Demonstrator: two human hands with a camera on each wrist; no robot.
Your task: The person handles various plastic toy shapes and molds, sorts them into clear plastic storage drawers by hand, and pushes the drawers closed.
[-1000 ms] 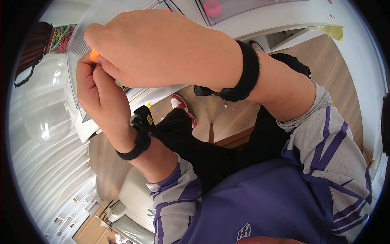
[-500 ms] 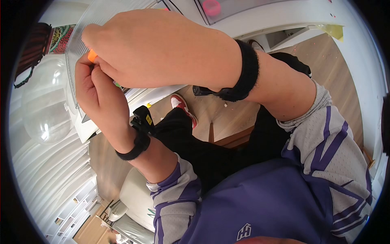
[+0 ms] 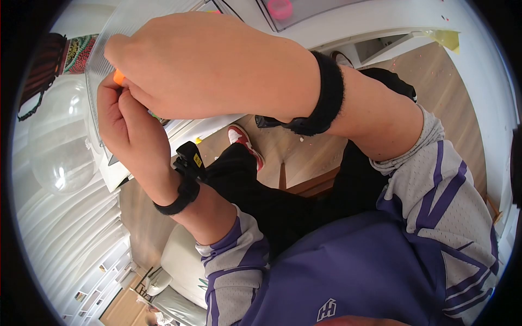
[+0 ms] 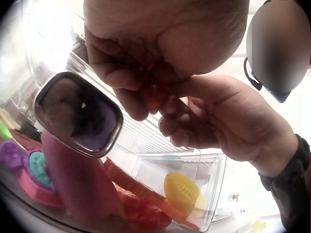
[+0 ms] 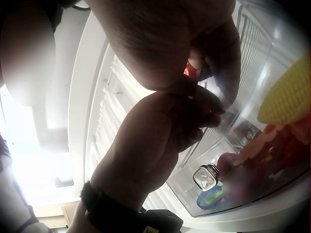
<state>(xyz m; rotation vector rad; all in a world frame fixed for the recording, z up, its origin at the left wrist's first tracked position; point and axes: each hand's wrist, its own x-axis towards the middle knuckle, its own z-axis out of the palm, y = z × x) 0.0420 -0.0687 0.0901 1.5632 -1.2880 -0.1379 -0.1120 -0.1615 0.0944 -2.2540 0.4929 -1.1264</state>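
In the head view my right hand (image 3: 217, 68) reaches across to the left and its fingertips meet those of my left hand (image 3: 136, 127). Between them the fingers pinch a small bright orange piece (image 3: 118, 77), mostly covered by the fingers; I cannot tell its kind. It shows reddish-orange in the right wrist view (image 5: 190, 72), deep in the shadow of both hands. Below the hands in the left wrist view lies a clear plastic bin (image 4: 214, 189) holding a yellow ridged piece (image 4: 181, 194), red pieces (image 4: 146, 211) and a pink piece (image 4: 77, 179) beside a shiny square-framed mirror-like piece (image 4: 77, 114).
A white table edge (image 3: 111, 176) runs under the hands. Clear balloons (image 3: 62, 141) hang at the left beside a white curtain (image 3: 70, 228). A clear tray with a pink round thing (image 3: 280, 9) stands at the top. Beneath are the wooden floor and a red-and-white shoe (image 3: 244, 144).
Both hands, still together on the orange piece, have shifted slightly to the left in the head view. Their grip looks the same.
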